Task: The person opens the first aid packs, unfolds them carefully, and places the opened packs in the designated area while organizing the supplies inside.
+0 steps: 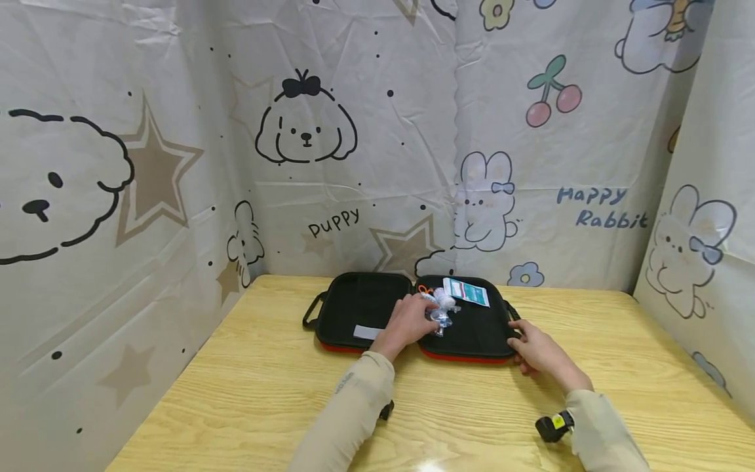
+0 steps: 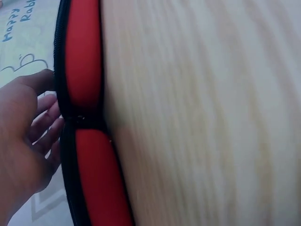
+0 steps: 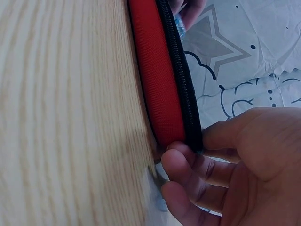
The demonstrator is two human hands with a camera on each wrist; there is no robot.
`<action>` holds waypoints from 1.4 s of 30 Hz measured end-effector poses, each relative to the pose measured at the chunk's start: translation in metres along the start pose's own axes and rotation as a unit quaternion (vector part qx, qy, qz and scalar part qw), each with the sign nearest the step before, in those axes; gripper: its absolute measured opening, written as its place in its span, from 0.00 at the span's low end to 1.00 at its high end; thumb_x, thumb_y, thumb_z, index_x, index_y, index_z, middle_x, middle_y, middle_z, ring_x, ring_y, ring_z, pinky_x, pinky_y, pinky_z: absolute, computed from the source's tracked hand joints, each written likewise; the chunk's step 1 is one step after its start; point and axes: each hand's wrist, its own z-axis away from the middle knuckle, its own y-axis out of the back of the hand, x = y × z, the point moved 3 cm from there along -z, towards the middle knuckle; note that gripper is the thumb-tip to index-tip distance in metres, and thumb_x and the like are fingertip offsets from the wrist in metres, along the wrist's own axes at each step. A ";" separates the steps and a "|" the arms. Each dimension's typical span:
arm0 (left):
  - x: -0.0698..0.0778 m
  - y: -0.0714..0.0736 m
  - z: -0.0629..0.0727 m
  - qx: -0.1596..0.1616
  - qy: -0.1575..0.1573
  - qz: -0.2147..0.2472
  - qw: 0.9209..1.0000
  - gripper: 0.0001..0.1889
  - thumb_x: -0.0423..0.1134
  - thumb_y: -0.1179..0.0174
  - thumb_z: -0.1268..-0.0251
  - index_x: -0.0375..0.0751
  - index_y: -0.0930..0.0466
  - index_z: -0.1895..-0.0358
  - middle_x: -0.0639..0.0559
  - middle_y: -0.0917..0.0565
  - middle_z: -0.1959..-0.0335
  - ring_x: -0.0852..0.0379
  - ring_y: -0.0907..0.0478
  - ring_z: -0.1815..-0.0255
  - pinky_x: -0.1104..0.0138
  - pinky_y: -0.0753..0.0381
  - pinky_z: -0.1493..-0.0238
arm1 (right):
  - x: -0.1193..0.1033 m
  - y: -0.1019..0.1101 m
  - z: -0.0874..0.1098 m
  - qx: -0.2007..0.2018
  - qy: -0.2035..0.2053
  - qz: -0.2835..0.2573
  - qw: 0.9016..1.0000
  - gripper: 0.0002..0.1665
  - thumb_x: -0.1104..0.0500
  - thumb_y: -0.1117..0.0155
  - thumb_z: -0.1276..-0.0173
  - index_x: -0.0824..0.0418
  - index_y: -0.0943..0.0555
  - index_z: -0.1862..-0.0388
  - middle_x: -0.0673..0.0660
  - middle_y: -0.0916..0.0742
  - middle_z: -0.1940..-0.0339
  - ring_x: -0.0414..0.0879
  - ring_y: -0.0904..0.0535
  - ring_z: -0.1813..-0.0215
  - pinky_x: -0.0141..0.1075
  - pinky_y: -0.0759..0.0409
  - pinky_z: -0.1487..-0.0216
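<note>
A zippered case (image 1: 472, 337), black inside and red outside, lies unfolded on the table. My left hand (image 1: 407, 320) reaches over its middle, thumb and fingers pinching a small clear plastic packet (image 1: 439, 318) in the right half. Beside those fingertips sit a white wrapped roll (image 1: 445, 300) and an orange loop (image 1: 424, 288). At the case's right end, my right hand (image 1: 539, 349) grips the rim near the handle, thumb above and fingers below. The right wrist view shows this hold on the red shell (image 3: 157, 70); the left wrist view shows the hinge side.
A teal and white sachet (image 1: 466, 292) lies at the right half's back edge. A pale strip (image 1: 367, 332) is in the left half, whose handle (image 1: 312, 313) sticks out leftward. The wooden table (image 1: 248, 387) meets a printed cloth backdrop (image 1: 366, 131) behind and at both sides.
</note>
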 end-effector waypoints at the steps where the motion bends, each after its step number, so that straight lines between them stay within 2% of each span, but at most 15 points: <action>1: -0.001 0.002 0.001 0.004 -0.001 0.008 1.000 0.20 0.49 0.33 0.39 0.52 0.15 0.44 0.55 0.17 0.50 0.55 0.26 0.53 0.62 0.28 0.49 | 0.000 0.000 0.000 -0.001 0.003 0.000 1.000 0.29 0.63 0.52 0.22 0.71 0.43 0.27 0.58 0.22 0.76 0.45 0.25 0.81 0.38 0.21 0.78; 4: -0.006 0.007 0.003 0.012 -0.001 0.028 1.000 0.22 0.48 0.34 0.38 0.50 0.17 0.41 0.55 0.19 0.51 0.55 0.26 0.51 0.61 0.28 0.45 | 0.000 -0.001 -0.001 -0.003 -0.001 0.000 1.000 0.29 0.62 0.52 0.22 0.70 0.43 0.27 0.57 0.22 0.76 0.44 0.25 0.81 0.37 0.21 0.78; 9: -0.020 0.021 0.008 0.025 0.002 0.043 0.999 0.22 0.47 0.34 0.40 0.49 0.17 0.41 0.53 0.21 0.52 0.54 0.28 0.52 0.60 0.28 0.45 | 0.001 0.000 -0.001 -0.001 0.000 0.001 1.000 0.29 0.63 0.51 0.22 0.71 0.42 0.27 0.58 0.22 0.76 0.44 0.25 0.81 0.38 0.21 0.78; 16: -0.054 0.045 0.018 0.044 0.027 0.051 0.997 0.21 0.46 0.33 0.40 0.46 0.17 0.44 0.51 0.21 0.48 0.52 0.27 0.49 0.58 0.30 0.43 | 0.003 0.003 0.000 0.005 0.003 0.003 1.000 0.29 0.63 0.51 0.23 0.71 0.42 0.27 0.58 0.21 0.76 0.44 0.25 0.81 0.38 0.21 0.79; 23: -0.091 0.065 0.032 0.049 0.049 0.021 0.997 0.21 0.45 0.33 0.41 0.44 0.17 0.44 0.48 0.18 0.47 0.49 0.27 0.48 0.55 0.30 0.42 | 0.004 0.002 0.000 0.009 0.013 0.004 1.000 0.29 0.63 0.51 0.23 0.73 0.42 0.28 0.57 0.21 0.76 0.44 0.25 0.82 0.38 0.22 0.80; 30: -0.134 0.075 0.047 0.056 0.103 -0.003 0.993 0.18 0.44 0.33 0.41 0.42 0.15 0.47 0.47 0.15 0.50 0.46 0.23 0.51 0.54 0.31 0.48 | 0.004 0.000 -0.003 0.009 0.008 0.006 1.000 0.29 0.62 0.51 0.23 0.71 0.42 0.28 0.57 0.21 0.77 0.43 0.25 0.83 0.37 0.23 0.80; 35: -0.153 0.077 0.054 0.048 0.126 -0.014 0.991 0.17 0.43 0.33 0.39 0.41 0.15 0.48 0.46 0.14 0.52 0.46 0.24 0.53 0.55 0.32 0.49 | 0.005 -0.001 -0.004 0.006 0.006 0.004 1.000 0.29 0.62 0.51 0.23 0.71 0.42 0.28 0.57 0.21 0.77 0.43 0.25 0.83 0.37 0.23 0.80; 39: -0.164 0.077 0.057 0.036 0.134 -0.013 0.990 0.17 0.41 0.33 0.39 0.40 0.15 0.48 0.45 0.14 0.52 0.47 0.26 0.54 0.55 0.33 0.47 | 0.006 -0.001 -0.004 0.005 0.007 0.006 1.000 0.29 0.63 0.51 0.23 0.72 0.42 0.28 0.57 0.21 0.76 0.43 0.25 0.82 0.37 0.22 0.80; 42: -0.167 0.076 0.059 0.027 0.117 -0.035 0.992 0.16 0.38 0.33 0.39 0.41 0.14 0.48 0.44 0.14 0.52 0.46 0.26 0.53 0.53 0.32 0.47 | 0.005 0.000 -0.004 0.006 0.011 0.008 1.000 0.29 0.63 0.51 0.23 0.72 0.43 0.28 0.57 0.21 0.76 0.44 0.25 0.82 0.37 0.22 0.80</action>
